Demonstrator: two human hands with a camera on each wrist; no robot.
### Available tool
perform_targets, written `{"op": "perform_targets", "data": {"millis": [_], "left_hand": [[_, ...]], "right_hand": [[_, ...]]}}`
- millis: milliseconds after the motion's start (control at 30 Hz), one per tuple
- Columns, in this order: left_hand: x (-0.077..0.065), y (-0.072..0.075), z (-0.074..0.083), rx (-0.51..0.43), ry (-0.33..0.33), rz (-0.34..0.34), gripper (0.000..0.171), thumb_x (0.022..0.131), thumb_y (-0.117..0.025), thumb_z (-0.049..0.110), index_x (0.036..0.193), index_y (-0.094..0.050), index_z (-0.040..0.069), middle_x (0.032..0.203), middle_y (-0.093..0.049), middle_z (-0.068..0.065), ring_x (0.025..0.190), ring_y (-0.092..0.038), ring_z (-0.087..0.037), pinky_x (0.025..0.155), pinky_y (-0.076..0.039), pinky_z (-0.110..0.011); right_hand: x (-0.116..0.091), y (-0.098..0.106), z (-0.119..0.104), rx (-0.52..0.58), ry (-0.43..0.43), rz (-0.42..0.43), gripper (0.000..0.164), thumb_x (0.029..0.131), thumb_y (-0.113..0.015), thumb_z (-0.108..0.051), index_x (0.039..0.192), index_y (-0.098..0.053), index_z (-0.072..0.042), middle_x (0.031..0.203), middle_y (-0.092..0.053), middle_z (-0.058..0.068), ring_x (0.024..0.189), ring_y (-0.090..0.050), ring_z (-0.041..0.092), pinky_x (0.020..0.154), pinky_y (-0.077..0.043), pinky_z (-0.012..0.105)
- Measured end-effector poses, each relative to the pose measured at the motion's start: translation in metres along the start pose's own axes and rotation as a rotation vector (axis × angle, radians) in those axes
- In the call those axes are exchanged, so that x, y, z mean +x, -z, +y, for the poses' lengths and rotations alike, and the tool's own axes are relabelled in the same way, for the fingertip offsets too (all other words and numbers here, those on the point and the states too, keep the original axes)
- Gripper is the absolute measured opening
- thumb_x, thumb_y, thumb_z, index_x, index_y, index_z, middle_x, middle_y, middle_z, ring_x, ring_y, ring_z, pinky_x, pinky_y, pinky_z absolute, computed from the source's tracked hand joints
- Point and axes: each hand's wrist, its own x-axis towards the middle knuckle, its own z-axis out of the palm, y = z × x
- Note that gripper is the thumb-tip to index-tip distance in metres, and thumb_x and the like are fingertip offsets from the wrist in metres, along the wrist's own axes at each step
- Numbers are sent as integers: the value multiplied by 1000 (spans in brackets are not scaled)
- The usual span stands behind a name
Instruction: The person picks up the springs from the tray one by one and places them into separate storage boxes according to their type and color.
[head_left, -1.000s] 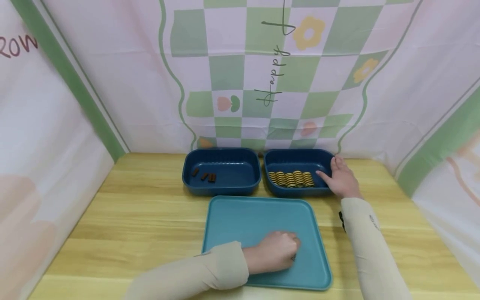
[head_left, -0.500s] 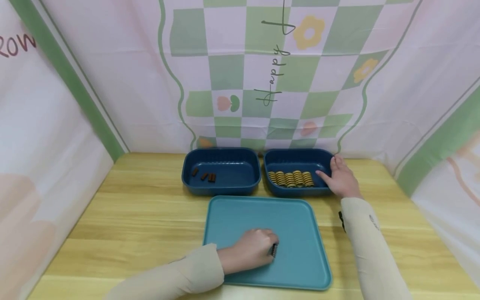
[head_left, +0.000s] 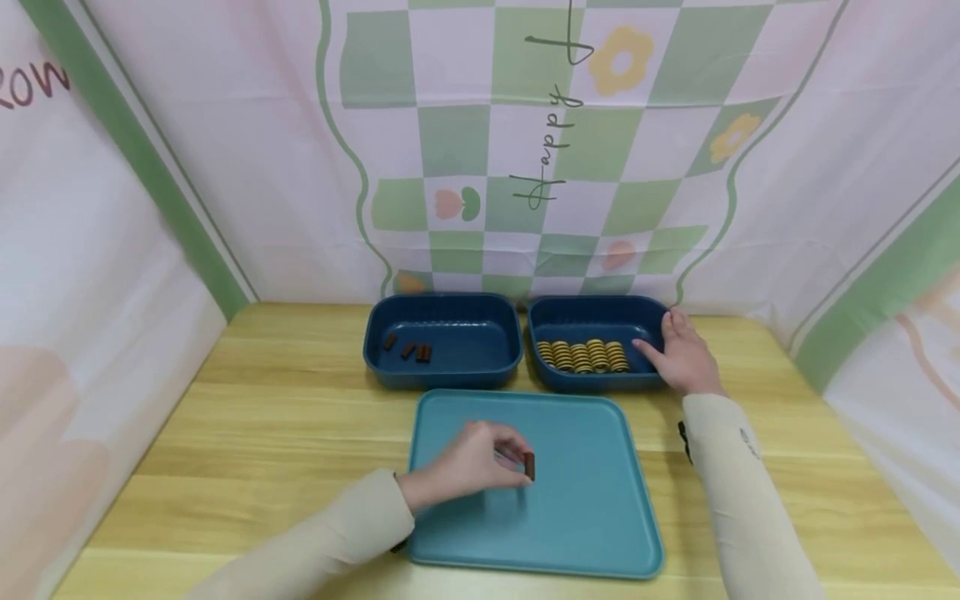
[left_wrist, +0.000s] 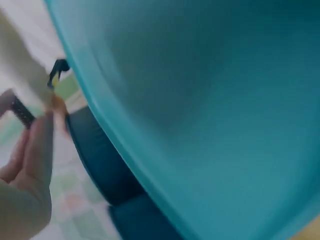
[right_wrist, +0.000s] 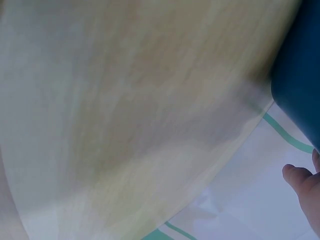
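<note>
In the head view my left hand pinches a small brown rectangular block between thumb and fingertips, above the teal tray. The left wrist view shows a dark, ridged side of this block, blurred. My right hand rests on the right end of a dark blue bin, with its thumb stretched out over the inside and its fingers straight along the rim. Several rows of yellow-and-black striped round pieces lie in that bin. Only part of the right hand shows in the right wrist view.
A second dark blue bin stands to the left, with several small brown blocks in it. Both bins sit behind the tray on a light wooden table. A patterned cloth wall rises behind them.
My left hand has moved left and slightly back over the tray, turning so that the brown block now shows at its fingertips. The right hand has stayed on the bin.
</note>
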Motion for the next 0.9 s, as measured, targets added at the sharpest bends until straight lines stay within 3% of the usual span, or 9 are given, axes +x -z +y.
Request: {"op": "perform_targets", "data": {"millis": [67,167,300,667,800,900], "left_hand": [[3,8,-2,-254,90,9,24,77,-79,7,99,-72,3,88,-71,-3,80,-67,-10,72,-54,-24],[9,22,-4,-521,161,24,26,83,-73,6,107,-69,-4,96,-71,-10,89,-69,-18,82,-53,-33],[12,36,-3,-700,186,48,29,89,-64,2,113,-62,-13,101,-70,-15,94,-68,-20,93,-46,-44],[17,57,-6,-809,182,101,25,93,-57,-1,114,-60,-15,96,-71,-12,91,-69,-18,96,-43,-44],[22,77,-11,-850,164,164,23,94,-54,-2,114,-61,-12,97,-71,-12,93,-68,-19,95,-44,-40],[28,94,-18,-886,179,250,25,95,-53,-2,117,-59,-12,95,-71,-10,92,-68,-19,96,-44,-38]], "right_hand": [[0,0,0,-2,-1,2,94,97,-30,-61,145,-4,15,151,0,34,139,-1,48,110,-8,58],[-1,1,-1,-3,-1,3,94,97,-31,-61,144,-5,16,151,0,34,139,-2,48,110,-8,58],[-1,1,-2,-2,-5,1,94,97,-31,-62,144,-5,16,151,0,34,139,-2,48,110,-8,58],[1,0,2,-8,7,18,95,96,-30,-62,144,-6,16,151,-1,35,139,-2,48,110,-8,58],[0,0,1,-7,9,16,95,96,-31,-62,144,-7,16,151,-1,35,139,-2,49,110,-8,58],[0,0,1,-8,7,13,95,96,-30,-63,144,-7,16,151,-2,35,139,-3,49,110,-8,58]]}}
